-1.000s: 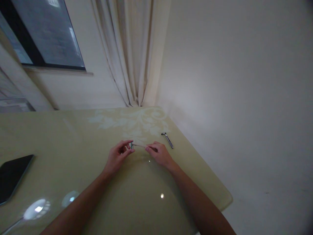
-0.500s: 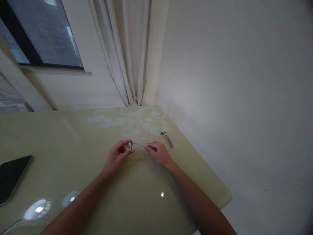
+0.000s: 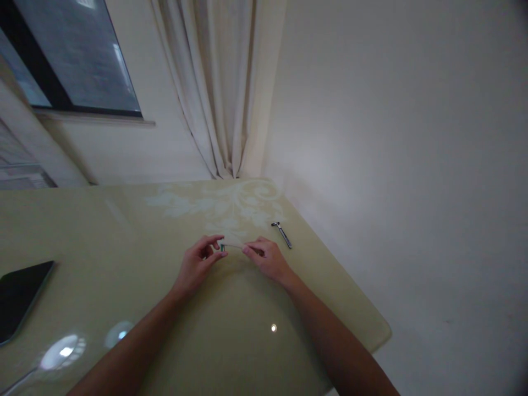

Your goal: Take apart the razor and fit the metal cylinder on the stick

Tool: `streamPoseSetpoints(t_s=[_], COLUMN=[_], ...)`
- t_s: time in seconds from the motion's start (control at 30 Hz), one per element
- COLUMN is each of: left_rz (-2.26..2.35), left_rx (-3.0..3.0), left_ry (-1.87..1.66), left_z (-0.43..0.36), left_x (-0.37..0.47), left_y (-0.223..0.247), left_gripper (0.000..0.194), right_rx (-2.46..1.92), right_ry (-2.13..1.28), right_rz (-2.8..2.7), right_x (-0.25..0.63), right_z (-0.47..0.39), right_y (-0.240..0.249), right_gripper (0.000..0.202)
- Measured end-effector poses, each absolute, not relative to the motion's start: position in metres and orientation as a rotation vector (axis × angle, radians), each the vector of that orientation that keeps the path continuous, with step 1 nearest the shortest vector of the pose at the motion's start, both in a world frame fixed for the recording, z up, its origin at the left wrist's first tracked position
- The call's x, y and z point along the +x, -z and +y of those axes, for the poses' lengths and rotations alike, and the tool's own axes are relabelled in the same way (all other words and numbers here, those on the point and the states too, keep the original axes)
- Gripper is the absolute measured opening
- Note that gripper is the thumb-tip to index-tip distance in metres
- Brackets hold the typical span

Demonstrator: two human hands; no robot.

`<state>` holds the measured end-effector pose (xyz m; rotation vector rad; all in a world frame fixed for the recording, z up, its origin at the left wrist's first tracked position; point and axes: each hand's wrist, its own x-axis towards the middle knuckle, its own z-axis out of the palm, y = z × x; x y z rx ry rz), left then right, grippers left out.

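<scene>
Between my two hands, above the table, is a slim pale-handled tool (image 3: 234, 246) that looks like a razor, with a small blue-green head (image 3: 223, 248). My left hand (image 3: 199, 258) has its thumb and forefinger around the head, thumb below and finger above. The handle's other end is pinched in the closed fingers of my right hand (image 3: 266, 257), which hide part of it. Fine details are too small to make out. Beyond my right hand, a dark and silver razor (image 3: 282, 235) lies on the table.
The glossy yellow-green table (image 3: 231, 341) meets a pale wall (image 3: 391, 165) on the right. A black tablet or phone-like slab (image 3: 25, 297) lies at the left. Behind the table hang a beige curtain (image 3: 218, 82) and a dark-framed window (image 3: 91, 55). Lamps reflect in the tabletop.
The blue-green head and near end of the handle sit slightly lower between my left fingers, and the handle's tilt has changed. Both hands are almost in the same place. The razor on the table has not moved.
</scene>
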<state>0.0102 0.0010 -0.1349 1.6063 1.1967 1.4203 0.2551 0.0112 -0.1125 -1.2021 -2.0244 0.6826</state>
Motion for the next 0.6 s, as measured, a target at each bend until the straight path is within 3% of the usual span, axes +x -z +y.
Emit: streamPoseSetpoints(t_s=[0.6], left_rz=[1.216], left_rx=[1.564], left_ry=[-1.421], left_z=[0.0027], left_x=[0.0093], left_y=[0.1358], left_gripper=[0.039], right_rx=[-1.23], right_ry=[-0.75], right_rz=[-2.007], right_x=[0.2561], right_z=[0.0115], right_y=[0.1134], right_gripper=[0.025])
